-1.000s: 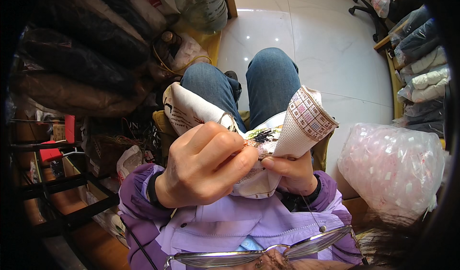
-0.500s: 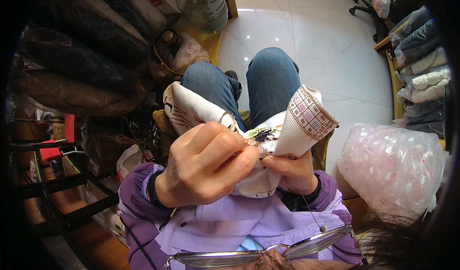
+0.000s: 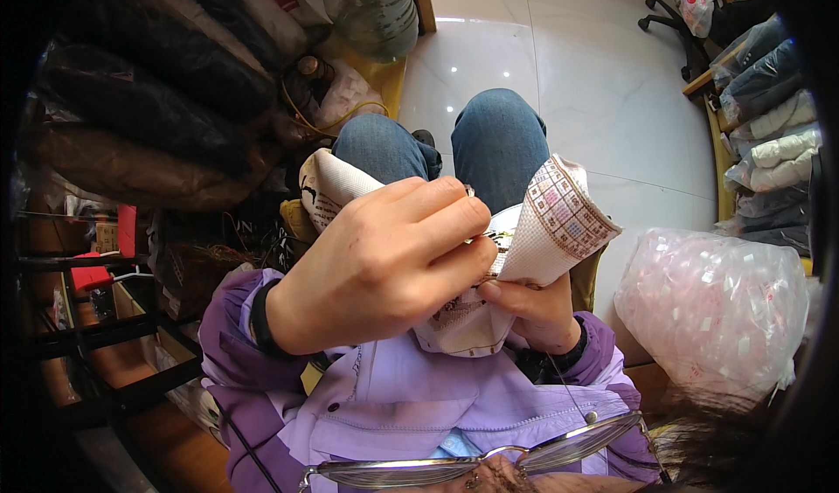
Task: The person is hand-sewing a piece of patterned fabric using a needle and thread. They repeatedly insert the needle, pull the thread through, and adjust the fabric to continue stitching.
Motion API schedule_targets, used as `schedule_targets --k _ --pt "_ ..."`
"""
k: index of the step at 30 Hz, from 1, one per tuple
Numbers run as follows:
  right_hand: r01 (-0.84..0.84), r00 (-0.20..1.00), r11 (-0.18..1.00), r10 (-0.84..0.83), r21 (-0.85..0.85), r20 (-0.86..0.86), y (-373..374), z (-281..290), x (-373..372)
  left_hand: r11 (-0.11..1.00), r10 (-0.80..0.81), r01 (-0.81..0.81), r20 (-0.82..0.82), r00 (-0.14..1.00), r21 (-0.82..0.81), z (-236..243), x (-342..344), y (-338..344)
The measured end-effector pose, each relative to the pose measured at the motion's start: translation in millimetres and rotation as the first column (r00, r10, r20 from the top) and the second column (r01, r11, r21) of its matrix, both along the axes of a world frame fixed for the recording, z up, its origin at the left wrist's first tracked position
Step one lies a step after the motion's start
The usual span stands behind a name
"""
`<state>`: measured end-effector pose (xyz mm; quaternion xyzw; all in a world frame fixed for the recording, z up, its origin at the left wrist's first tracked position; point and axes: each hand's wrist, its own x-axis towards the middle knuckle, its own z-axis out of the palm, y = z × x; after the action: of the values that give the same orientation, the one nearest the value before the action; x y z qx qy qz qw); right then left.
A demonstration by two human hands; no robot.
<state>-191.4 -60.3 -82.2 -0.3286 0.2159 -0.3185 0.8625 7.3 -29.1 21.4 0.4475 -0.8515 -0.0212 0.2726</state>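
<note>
A cream cross-stitch cloth (image 3: 559, 213) with a bordered grid and coloured stitching lies folded over my lap, above my jeans-clad knees (image 3: 494, 135). My left hand (image 3: 393, 261) is raised over the middle of the cloth with curled fingers; their tips, and whatever they pinch, are hidden. On the right, my right hand (image 3: 529, 309) grips the cloth's lower edge, thumb on top and other fingers out of sight beneath it. Much of the stitched centre is behind my left hand. Wire-framed glasses (image 3: 542, 445) show at the bottom, below the purple jacket front.
Bagged dark garments (image 3: 166, 100) and a large plastic bottle (image 3: 371, 12) are at upper left. A black rack (image 3: 96, 327) stands lower left. Folded bagged clothes (image 3: 769, 161) line the right shelf, above a big pinkish plastic bundle (image 3: 708, 309). A wheeled chair base (image 3: 677, 34) sits on the tiled floor.
My left hand has moved up and to the right across the cloth, covering more of the stitched middle. My right hand and the cloth's right flap have barely moved.
</note>
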Motion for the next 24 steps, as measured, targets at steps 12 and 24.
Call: schedule_targets --k 12,24 --pt "-0.007 0.999 1.0 0.007 -0.005 -0.054 1 -3 0 0.983 -0.059 0.105 -0.279 0.959 0.153 -22 9 -8" --pt "-0.022 1.0 0.996 0.021 0.081 0.003 -1 -1 0 0.984 -0.164 0.143 -0.226 0.96 -0.105 -29 2 6"
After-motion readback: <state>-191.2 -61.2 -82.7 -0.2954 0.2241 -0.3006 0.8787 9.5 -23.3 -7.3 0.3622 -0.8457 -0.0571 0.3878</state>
